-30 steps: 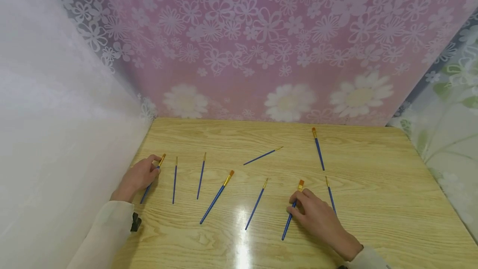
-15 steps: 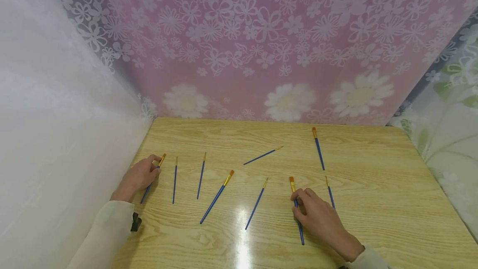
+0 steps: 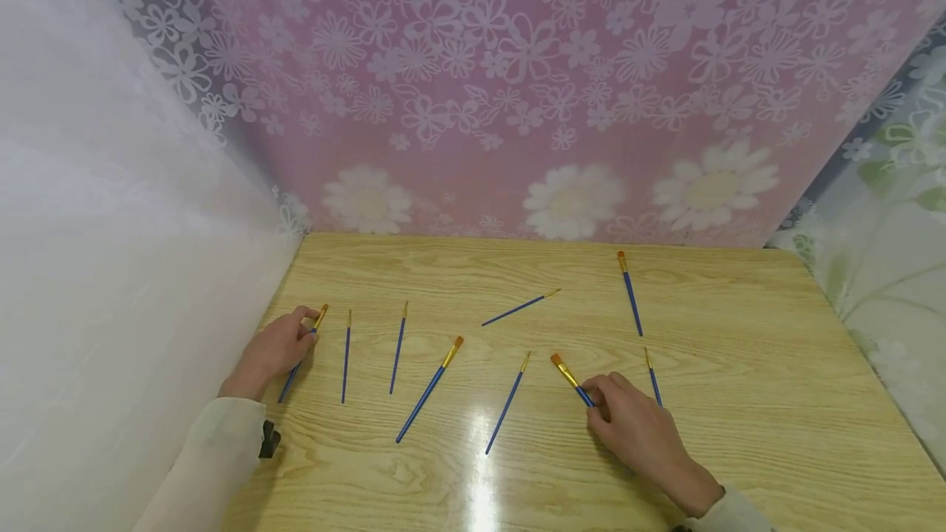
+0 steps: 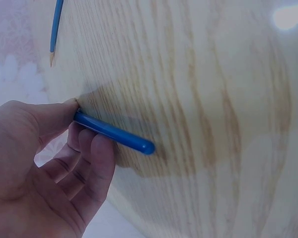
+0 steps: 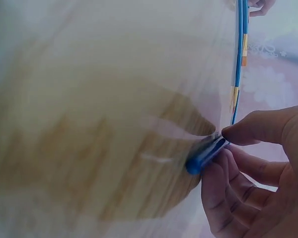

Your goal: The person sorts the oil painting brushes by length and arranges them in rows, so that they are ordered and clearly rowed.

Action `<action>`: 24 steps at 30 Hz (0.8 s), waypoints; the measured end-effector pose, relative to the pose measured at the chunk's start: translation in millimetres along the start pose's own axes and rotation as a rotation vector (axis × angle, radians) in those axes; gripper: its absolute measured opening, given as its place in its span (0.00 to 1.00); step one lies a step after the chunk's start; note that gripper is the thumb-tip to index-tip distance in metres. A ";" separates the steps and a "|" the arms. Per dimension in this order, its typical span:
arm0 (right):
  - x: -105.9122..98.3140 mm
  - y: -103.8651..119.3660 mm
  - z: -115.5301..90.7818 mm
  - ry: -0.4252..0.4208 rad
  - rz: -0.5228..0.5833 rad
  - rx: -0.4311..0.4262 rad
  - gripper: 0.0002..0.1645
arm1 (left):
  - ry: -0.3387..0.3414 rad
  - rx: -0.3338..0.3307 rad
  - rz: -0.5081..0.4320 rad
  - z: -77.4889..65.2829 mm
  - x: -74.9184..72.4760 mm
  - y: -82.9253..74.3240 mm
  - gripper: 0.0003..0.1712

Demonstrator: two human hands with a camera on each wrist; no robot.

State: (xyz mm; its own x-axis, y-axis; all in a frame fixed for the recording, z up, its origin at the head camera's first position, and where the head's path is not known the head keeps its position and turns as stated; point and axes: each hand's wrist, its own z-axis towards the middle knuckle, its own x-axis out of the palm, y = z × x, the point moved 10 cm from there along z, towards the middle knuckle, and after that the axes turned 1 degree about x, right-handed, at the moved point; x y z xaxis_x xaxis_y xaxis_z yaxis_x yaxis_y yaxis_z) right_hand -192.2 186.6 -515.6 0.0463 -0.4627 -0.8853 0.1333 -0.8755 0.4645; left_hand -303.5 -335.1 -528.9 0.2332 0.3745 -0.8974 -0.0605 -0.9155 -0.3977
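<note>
At the table's left side, my left hand (image 3: pixel 273 350) pinches a blue-handled paintbrush (image 3: pixel 319 320) between thumb and fingers. The left wrist view shows the rounded handle end (image 4: pixel 146 147) sticking out past the fingertips. On the right, my right hand (image 3: pixel 639 429) pinches a wider flat paintbrush (image 3: pixel 567 371) with orange bristles and a gold ferrule. Its bristles point up and left, and the hand covers the lower handle in the head view. From the right wrist, the blue handle end (image 5: pixel 194 164) shows blurred between thumb and fingers, low over the table.
Between the hands lie a thin brush (image 3: pixel 346 360), another thin brush (image 3: pixel 397 351), a flat brush (image 3: pixel 429 391) and a fine brush (image 3: pixel 508 402). Farther back are a slanted brush (image 3: pixel 517 309) and a flat brush (image 3: pixel 631 294). A thin brush (image 3: pixel 654 376) lies partly behind my right hand.
The brush in my right hand has turned, its bristle end swinging left and its handle end passing behind the hand. The right hand shifted slightly right; the left hand stayed still.
</note>
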 end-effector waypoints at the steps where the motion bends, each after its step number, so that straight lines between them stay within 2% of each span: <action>1: -0.3 -0.1 -0.2 -0.004 -0.002 -0.001 0.16 | 0.001 0.000 0.000 0.0 -0.1 0.0 0.28; 17: -4.1 6.7 -3.1 -0.098 -0.091 -0.076 0.10 | -0.013 0.006 -0.008 -1.4 -0.9 -1.2 0.27; 24: -14.0 6.0 1.6 -0.109 -0.073 -0.074 0.10 | -0.010 0.006 -0.005 -2.0 -1.9 -2.2 0.28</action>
State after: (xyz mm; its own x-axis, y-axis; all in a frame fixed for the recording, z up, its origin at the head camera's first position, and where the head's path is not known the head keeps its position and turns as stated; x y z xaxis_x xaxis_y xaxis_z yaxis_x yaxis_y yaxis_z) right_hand -193.6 187.6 -500.4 -0.0735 -0.4141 -0.9073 0.2051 -0.8966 0.3926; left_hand -301.9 -334.1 -526.0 0.2239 0.3807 -0.8972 -0.0650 -0.9127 -0.4035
